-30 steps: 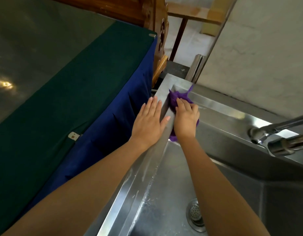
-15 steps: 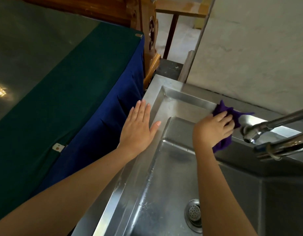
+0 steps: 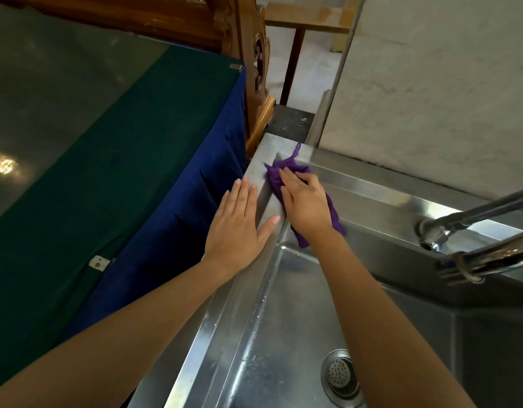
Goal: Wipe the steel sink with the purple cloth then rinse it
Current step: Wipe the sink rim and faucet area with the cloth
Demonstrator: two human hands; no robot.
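Flanking steel sink and purple cloth: blue-skirted table, chrome taps.

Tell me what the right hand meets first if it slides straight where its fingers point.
The right hand, on the purple cloth, points at the far-left rim corner of the steel sink; likely that first, then the carved wooden frame. Depth is unclear.
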